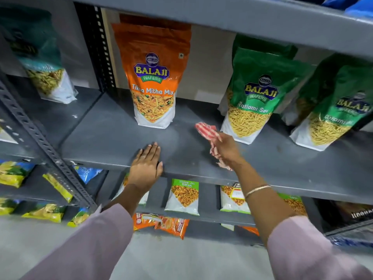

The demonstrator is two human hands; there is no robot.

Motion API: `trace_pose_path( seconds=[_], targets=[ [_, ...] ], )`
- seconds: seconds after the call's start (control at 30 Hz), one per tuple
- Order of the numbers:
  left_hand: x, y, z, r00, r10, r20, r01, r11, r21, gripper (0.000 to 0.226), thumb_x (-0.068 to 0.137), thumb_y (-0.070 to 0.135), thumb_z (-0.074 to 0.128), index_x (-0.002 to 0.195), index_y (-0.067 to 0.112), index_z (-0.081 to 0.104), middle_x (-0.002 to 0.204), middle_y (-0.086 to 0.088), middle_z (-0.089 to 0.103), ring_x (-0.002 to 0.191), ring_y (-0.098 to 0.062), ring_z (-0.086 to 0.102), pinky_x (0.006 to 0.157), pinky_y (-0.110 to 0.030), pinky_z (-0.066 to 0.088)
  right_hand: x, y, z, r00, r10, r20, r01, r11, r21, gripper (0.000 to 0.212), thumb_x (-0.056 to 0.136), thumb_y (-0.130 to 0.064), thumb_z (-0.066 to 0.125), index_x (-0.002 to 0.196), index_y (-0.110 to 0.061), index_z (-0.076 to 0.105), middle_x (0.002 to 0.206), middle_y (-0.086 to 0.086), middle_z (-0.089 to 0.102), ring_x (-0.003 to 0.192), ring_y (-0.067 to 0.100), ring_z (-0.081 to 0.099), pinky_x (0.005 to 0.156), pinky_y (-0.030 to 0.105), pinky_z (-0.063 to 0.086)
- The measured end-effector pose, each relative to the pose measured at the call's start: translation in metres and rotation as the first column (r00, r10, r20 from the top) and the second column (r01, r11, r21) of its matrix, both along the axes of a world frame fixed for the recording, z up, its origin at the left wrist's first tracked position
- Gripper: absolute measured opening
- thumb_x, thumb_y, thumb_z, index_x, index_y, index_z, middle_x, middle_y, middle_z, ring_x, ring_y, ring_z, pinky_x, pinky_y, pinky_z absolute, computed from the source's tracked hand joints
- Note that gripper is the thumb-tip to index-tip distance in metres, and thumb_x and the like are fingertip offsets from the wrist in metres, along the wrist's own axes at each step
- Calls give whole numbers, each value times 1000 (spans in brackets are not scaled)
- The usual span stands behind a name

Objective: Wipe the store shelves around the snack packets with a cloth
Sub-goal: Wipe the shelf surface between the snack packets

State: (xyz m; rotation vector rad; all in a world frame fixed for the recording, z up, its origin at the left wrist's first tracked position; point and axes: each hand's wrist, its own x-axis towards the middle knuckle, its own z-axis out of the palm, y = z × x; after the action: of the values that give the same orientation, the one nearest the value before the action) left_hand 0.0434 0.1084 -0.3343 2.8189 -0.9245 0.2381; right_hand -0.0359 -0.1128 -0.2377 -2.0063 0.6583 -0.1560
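Note:
A grey metal shelf [113, 136] carries upright snack packets: an orange Tikha Mitha Mix packet [154, 77] at the back centre, a green Ratlami Sev packet [254, 98] to its right, and another green one [333, 110] at the far right. My left hand [146, 165] lies flat, fingers together, on the shelf's front edge. My right hand [226, 148] is closed on a red-and-white striped cloth [205, 128], held just above the shelf between the orange and green packets. The cloth is blurred.
A teal packet [44, 63] stands on the neighbouring shelf at left, behind a slotted grey upright [40, 138]. The shelf above [222, 15] overhangs the packets. Lower shelves hold small green-topped packets [183, 197], yellow and blue packets [16, 174] and orange ones [171, 225].

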Motion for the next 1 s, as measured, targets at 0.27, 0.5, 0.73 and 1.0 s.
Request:
trace_pose_path(
  seconds=[0.27,0.5,0.73,1.0],
  targets=[
    [0,1,-2,1000,-5,22,5,1000,-4,57,85,32,32,118,-2,64,122,-16,64,111,-31,62,101,-39,39,-17,42,-64,919,301,-255,-395,674,-624,51,100,-36,38,149,-30,26,159,-8,23,149,13,17,120,30,17],
    [3,0,-5,999,-14,29,15,1000,-24,58,86,33,31,118,-4,63,125,-18,61,114,-34,60,109,-31,16,-4,10,-68,929,-167,-330,-117,714,-690,63,95,-25,36,153,-28,10,161,-8,4,150,23,9,120,39,14],
    [5,1,-11,997,-50,56,54,996,-70,60,86,31,31,118,-8,62,124,-22,60,113,-37,59,108,-33,17,4,22,-50,880,92,-467,-406,655,-637,72,94,-29,48,153,-28,7,163,-6,0,150,22,9,119,39,19],
    [-8,-20,5,999,3,34,3,981,-192,58,88,31,30,116,-9,62,122,-23,61,110,-38,61,104,-43,35,-54,-76,-44,851,-84,-518,-294,742,-602,83,91,-3,50,152,-8,-7,161,-4,-7,150,27,-3,122,22,15]
  ],
)
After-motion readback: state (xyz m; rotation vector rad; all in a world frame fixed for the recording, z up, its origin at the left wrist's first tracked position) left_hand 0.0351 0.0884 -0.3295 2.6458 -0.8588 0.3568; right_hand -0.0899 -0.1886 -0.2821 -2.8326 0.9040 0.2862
